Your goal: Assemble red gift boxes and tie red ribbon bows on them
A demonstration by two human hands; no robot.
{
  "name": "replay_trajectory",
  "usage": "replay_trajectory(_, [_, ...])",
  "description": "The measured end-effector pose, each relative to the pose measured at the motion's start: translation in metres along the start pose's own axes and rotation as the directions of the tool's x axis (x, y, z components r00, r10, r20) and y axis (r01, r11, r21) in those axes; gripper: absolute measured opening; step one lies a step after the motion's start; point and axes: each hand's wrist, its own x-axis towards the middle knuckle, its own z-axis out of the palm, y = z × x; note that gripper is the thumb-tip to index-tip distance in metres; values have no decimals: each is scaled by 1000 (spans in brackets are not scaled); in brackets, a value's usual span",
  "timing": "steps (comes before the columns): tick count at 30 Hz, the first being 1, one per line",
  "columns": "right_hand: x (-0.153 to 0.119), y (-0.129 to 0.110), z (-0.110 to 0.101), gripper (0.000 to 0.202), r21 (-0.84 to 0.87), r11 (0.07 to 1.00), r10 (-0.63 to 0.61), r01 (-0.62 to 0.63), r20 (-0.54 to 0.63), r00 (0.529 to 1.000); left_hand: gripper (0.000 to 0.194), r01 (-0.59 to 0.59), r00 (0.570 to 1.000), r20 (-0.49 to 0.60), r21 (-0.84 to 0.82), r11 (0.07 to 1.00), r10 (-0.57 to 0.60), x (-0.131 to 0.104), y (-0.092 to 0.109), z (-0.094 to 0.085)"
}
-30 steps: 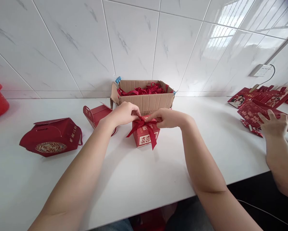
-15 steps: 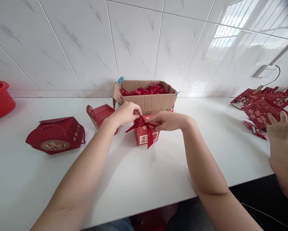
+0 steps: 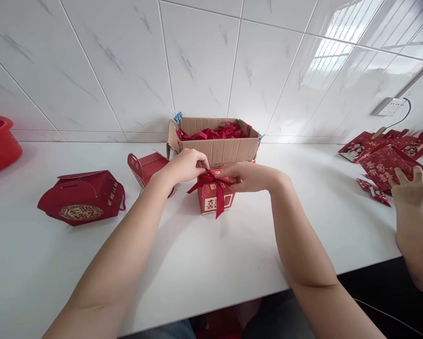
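Note:
A small red box (image 3: 210, 203) with pale lettering stands on the white table, a dark red ribbon (image 3: 219, 197) tied in a bow on its top. The ribbon's two tails hang to the left and down the front. My left hand (image 3: 189, 165) pinches the ribbon at the back left of the bow. From the right, my right hand (image 3: 244, 177) is closed on the bow's right side, its fingertips partly hidden.
Behind the box is a cardboard carton (image 3: 218, 149) of red ribbons. Two red gift boxes (image 3: 82, 197) (image 3: 149, 168) stand left, beyond them a red basket (image 3: 1, 149). At right, another person's hand (image 3: 412, 186) rests on red packages (image 3: 379, 165).
The ribbon's left tail has shifted slightly right, and the front tail hangs a little straighter. Both my hands keep nearly the same place and hold.

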Motion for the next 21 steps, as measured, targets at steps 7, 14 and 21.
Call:
replay_trajectory(7, [1,-5,1,14,-18,1000,2,-2,28,1000,16,27,1000,-11,-38,999,-28,-1,5,1])
replay_trajectory(14, [1,-4,2,25,-41,999,-17,18,39,999,18,33,999,-19,-51,998,-34,1,2,3])
replay_trajectory(21, [2,-3,2,27,-60,998,5,-1,72,997,19,38,999,-16,-66,997,-40,3,0,5])
